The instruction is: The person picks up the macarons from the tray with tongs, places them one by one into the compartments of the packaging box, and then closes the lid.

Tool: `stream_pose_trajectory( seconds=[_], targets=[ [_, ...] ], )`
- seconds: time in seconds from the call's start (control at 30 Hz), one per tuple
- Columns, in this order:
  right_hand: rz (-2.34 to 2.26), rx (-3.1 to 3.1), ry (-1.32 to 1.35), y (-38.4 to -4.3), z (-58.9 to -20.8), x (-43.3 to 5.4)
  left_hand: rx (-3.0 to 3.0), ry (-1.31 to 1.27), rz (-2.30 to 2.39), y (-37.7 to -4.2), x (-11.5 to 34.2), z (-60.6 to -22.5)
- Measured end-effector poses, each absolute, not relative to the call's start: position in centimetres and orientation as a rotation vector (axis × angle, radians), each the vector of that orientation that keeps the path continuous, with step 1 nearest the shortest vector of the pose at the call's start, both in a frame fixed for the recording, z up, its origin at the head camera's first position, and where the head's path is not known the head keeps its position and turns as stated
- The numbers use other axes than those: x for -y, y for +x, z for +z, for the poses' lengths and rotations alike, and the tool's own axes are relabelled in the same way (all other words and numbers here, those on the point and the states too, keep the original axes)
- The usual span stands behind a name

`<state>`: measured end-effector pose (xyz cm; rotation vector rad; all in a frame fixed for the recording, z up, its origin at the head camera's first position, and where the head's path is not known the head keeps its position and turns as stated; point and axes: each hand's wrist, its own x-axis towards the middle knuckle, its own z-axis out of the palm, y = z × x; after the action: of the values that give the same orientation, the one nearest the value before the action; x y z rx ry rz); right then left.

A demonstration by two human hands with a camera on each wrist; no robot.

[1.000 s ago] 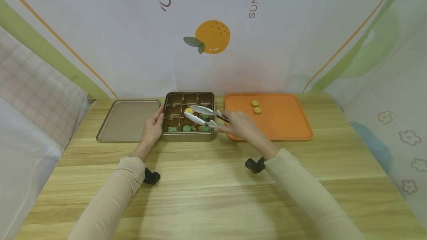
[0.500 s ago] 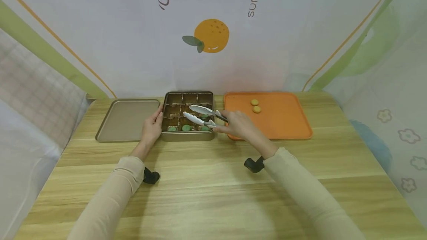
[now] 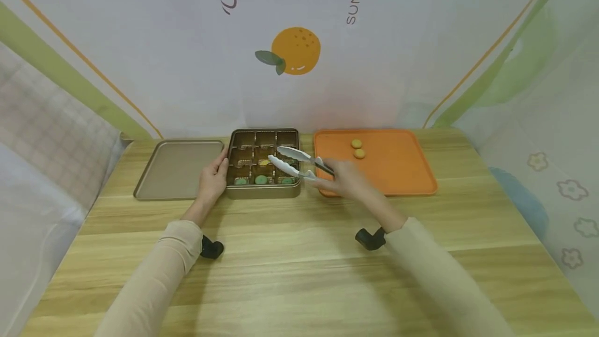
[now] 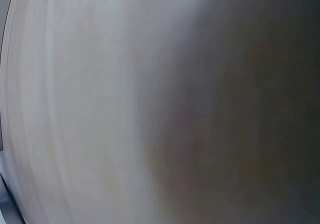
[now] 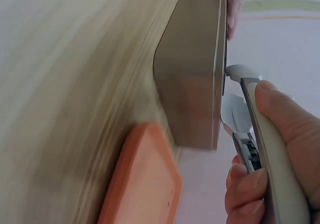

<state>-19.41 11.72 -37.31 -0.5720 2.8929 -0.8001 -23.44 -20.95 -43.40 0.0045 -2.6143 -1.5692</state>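
Tongs [image 3: 295, 153], gripped by the right hand [image 3: 347, 179], drew rightward, tips apart; one yellow piece [image 3: 264, 162], apparently placed, sat in the box [image 3: 263, 192]'s centre compartment [image 3: 261, 153], two more pieces [image 3: 359, 154] near the orange tray [image 3: 393, 170]'s far edge, left hand [image 3: 212, 180] against the box's left edge.

I make out long cream sleeves: the left sleeve [image 3: 145, 285], nearer the table's [image 3: 285, 285] left edge, creases near its cuff, while the right sleeve [image 3: 444, 274] looks smoother. By the cuffs, the left black fitting [image 3: 212, 248] and right black fitting [image 3: 369, 238] resemble stubby bent pipes.
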Motion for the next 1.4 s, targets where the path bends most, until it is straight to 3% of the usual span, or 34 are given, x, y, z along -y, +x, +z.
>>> stream_pose_trajectory(
  seconds=[0.67, 1.4],
  targets=[
    [-0.778, -3.080, -0.207, -17.1, -39.3, -24.4, 2.611, 0.023, -1.592, -23.5, 20.9, -43.5],
    [-0.667, -3.056, -0.147, -16.8, -39.8, -26.7, 2.588, -0.019, -1.602, -23.4, 20.8, -43.3]
  ],
)
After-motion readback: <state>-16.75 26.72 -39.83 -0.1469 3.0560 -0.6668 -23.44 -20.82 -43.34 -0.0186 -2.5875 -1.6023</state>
